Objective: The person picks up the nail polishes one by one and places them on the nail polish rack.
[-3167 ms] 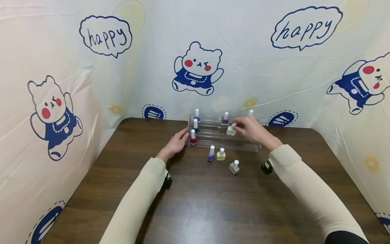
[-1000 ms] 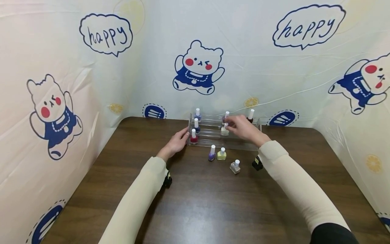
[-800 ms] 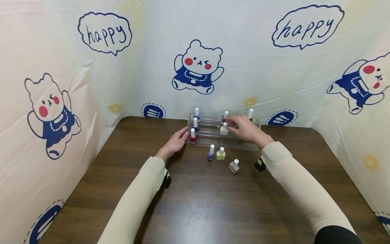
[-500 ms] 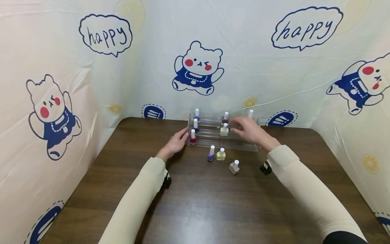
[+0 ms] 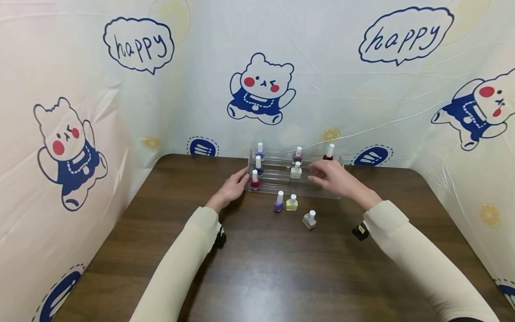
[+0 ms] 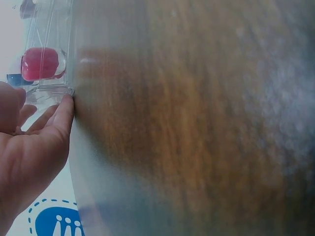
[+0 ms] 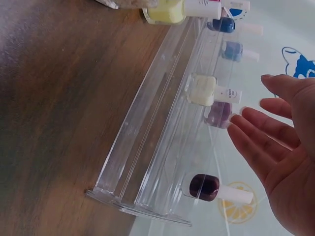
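Because it stands along the far edge of the desk [image 5: 257,277], one clear rack [image 5: 306,190] with three steps carries six small bottles, and three more stand before it on the wood, so I count nine in all, each with a white cap [image 5: 280,197]. On the back step there are three: a light blue bottle [image 5: 260,155] near the left end, a mauve bottle [image 5: 297,158] about the middle and a very dark bottle [image 7: 204,188] toward the right end. The middle step has two, a dark blue bottle [image 5: 259,170] at the left and a cream bottle [image 5: 296,173] about the middle; the front step has one, a red bottle [image 5: 255,183], at its left end. On the desk, a purple bottle [image 5: 278,207] and a yellow bottle [image 5: 291,205] stand side by side with a narrow gap, and a greyish beige bottle [image 5: 309,222] is a little nearer to the near edge. The left hand [image 5: 231,188] touches the left end of the rack with fingers rather straight, not closed around it. The right hand [image 5: 331,176] is over the right half of the rack, fingers spread and loosely bent, thumb apart, and it has hold of nothing; the cream bottle and the mauve bottle are near its fingertips. Behind, a cloth [image 5: 342,80] shows three printed bears [image 5: 261,89].
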### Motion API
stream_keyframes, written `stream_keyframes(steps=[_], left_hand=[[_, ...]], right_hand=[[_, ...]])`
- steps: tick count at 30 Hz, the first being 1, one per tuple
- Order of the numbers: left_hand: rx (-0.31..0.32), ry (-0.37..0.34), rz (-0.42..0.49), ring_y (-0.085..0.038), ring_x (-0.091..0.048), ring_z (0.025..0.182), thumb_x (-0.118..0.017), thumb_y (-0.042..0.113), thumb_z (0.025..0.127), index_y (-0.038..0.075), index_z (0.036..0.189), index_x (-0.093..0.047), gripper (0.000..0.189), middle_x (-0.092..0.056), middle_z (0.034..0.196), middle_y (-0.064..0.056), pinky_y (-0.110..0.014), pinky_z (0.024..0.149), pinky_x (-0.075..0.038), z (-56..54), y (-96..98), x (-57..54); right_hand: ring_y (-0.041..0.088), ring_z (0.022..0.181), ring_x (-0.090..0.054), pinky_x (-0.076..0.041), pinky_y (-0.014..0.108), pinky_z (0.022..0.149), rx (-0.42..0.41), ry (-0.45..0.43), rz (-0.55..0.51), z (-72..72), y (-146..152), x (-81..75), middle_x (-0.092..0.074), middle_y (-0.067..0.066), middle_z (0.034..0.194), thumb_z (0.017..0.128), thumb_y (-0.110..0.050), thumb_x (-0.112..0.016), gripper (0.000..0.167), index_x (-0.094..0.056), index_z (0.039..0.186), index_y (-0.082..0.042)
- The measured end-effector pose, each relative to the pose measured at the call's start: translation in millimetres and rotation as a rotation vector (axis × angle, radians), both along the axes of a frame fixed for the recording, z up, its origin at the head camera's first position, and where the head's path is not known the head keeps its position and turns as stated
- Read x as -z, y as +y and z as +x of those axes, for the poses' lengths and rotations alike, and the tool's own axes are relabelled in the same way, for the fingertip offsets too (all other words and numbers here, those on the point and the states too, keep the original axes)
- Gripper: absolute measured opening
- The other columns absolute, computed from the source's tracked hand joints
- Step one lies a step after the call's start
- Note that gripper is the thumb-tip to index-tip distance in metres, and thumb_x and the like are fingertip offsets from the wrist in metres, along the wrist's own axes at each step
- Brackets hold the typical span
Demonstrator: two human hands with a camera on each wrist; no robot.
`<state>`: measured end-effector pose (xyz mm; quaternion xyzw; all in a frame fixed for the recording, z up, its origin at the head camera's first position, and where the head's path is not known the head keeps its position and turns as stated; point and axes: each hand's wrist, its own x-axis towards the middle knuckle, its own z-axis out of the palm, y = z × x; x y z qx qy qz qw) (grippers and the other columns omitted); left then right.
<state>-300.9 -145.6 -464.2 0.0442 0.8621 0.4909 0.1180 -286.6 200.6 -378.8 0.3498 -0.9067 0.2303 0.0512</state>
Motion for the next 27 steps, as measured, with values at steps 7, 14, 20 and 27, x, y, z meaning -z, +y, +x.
stream_keyframes(steps=[7,14,20,27], left_hand=[[-0.004,0.004,0.002,-0.033,-0.030,0.152,-0.038,0.035,0.112,0.023,0.164,-0.027,0.054,-0.032,0.166,-0.011,-0.056,0.122,-0.024,1.0,2.3,-0.6],[-0.006,0.010,-0.003,-0.033,-0.030,0.152,-0.038,0.035,0.112,0.023,0.164,-0.027,0.054,-0.033,0.165,-0.011,-0.055,0.122,-0.024,0.7,1.7,-0.4],[-0.011,0.005,-0.013,-0.033,-0.029,0.152,-0.038,0.038,0.112,0.025,0.164,-0.026,0.055,-0.033,0.166,-0.010,-0.057,0.122,-0.024,1.4,0.7,0.3],[-0.005,0.006,-0.007,-0.033,-0.029,0.152,-0.038,0.036,0.112,0.024,0.164,-0.026,0.055,-0.032,0.166,-0.011,-0.056,0.122,-0.024,1.3,-1.3,0.5]], right_hand=[[0.025,0.093,-0.072,-0.061,0.044,0.082,-0.034,-0.041,0.008,18.1,4,3.0,-0.073,0.018,0.107,0.098,-0.015,-0.071,0.029,-0.069,0.119,0.004],[0.022,0.092,-0.071,-0.061,0.046,0.082,-0.042,-0.073,0.004,30.9,7,8.4,-0.074,0.015,0.106,0.098,-0.016,-0.071,0.027,-0.070,0.117,0.003],[0.018,0.090,-0.071,-0.061,0.045,0.080,-0.065,-0.078,0.000,38.4,10,14.7,-0.074,0.010,0.103,0.098,-0.017,-0.071,0.025,-0.071,0.114,0.002],[0.012,0.084,-0.067,-0.061,0.034,0.076,-0.123,-0.116,0.007,48.7,10,20.3,-0.072,0.003,0.097,0.098,-0.021,-0.072,0.026,-0.072,0.112,0.000]])
